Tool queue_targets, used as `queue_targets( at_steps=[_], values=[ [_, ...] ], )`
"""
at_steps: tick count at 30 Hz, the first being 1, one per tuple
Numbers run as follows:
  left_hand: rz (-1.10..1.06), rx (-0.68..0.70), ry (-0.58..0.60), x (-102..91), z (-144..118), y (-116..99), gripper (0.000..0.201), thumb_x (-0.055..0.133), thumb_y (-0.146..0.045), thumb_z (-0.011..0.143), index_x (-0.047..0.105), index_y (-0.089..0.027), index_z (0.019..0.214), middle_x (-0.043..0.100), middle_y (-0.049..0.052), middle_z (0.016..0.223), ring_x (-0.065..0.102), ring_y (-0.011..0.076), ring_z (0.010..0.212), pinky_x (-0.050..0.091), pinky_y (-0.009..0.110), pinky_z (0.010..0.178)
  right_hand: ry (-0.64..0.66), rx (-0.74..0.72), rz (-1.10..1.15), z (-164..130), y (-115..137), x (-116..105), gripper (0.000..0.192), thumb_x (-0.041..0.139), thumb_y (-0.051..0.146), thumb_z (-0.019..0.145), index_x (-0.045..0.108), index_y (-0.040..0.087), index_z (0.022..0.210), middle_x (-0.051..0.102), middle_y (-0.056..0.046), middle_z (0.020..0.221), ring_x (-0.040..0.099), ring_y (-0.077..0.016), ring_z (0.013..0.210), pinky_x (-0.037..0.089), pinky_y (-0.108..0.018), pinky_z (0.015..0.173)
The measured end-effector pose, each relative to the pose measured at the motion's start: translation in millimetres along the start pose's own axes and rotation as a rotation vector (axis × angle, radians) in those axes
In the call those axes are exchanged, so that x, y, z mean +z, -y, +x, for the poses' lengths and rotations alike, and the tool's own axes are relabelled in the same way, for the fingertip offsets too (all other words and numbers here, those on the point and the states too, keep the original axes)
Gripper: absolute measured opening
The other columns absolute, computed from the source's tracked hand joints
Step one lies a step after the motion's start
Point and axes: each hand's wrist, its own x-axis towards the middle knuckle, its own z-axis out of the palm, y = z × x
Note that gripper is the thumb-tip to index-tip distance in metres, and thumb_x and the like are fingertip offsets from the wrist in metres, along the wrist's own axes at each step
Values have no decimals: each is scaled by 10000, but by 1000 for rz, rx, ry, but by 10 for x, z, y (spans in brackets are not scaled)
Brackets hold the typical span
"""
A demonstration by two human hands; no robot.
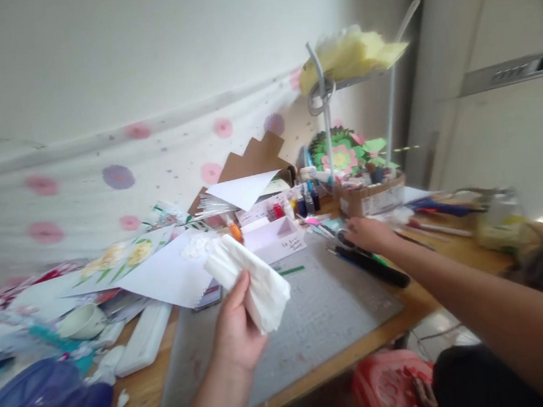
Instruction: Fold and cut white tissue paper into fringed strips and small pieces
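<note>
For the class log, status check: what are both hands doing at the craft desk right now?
Left hand gripping folded white paper above grey mat. Right hand reaching onto pens by cardboard box. Nothing between them.

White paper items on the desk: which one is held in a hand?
The folded white tissue wad, gripped in the left hand above the cutting mat; the flat white sheets lie on the desk.

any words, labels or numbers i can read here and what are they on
Nothing reads clearly; the picture is motion-blurred.
Small white box: dark handwriting on its front flap, too blurred to read.
Cardboard box: a printed white label, too small to read.
Grey cutting mat: faint grid marks, no legible numbers.
Folded white paper in the left hand: no writing visible.
</note>
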Motion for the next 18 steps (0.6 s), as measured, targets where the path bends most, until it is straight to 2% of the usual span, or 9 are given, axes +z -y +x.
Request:
queue_targets(
  at_steps=[2,5,8,11,13,15,18],
  values=[
    [-136,-31,-41,93,45,-40,159,466,-144,856,622,-143,828,683,26,708,655,124,612,555,244,602,9,14,-84,169,-103,128,233,613,207,670,624,101,877,651,-207,880,585,-356,902,390,-401,741],
    [-264,-45,-115,106,74,-32,216,414,-192,893,598,-129,800,645,17,631,610,86,504,515,163,479,24,31,-162,287,-182,259,356,627,232,659,609,64,972,628,-267,949,576,-394,925,384,-416,716],
    [-299,-76,-167,29,74,-20,255,396,-252,904,580,-110,799,615,21,593,561,65,429,451,119,376,51,43,-187,315,-221,249,323,611,227,663,631,47,931,634,-281,925,590,-383,904,378,-394,682],
    [-300,-87,-156,-47,25,-38,308,379,-288,909,569,-97,761,593,29,572,537,56,407,423,105,346,53,33,-157,278,-224,102,271,585,251,674,661,50,840,645,-269,893,594,-363,892,368,-377,660],
    [-308,-92,-130,-82,-40,-58,333,368,-297,912,562,-94,732,575,26,561,515,45,393,410,97,338,22,29,-111,181,-195,-59,308,608,272,650,664,59,866,647,-252,911,581,-359,906,368,-377,663],
    [-321,-90,-97,-108,-119,-77,348,363,-307,913,555,-94,716,552,16,547,491,37,384,400,93,335,-15,26,-36,-14,-136,-245,387,631,297,633,647,85,957,654,-208,919,589,-322,871,383,-363,662],
    [-337,-90,-51,-138,-230,-101,349,367,-317,910,553,-90,722,535,13,554,481,34,397,405,94,346,-27,-22,213,-513,1,-472,464,540,384,725,545,197,1150,667,-82,876,614,-179,700,439,-269,600]
  ],
)
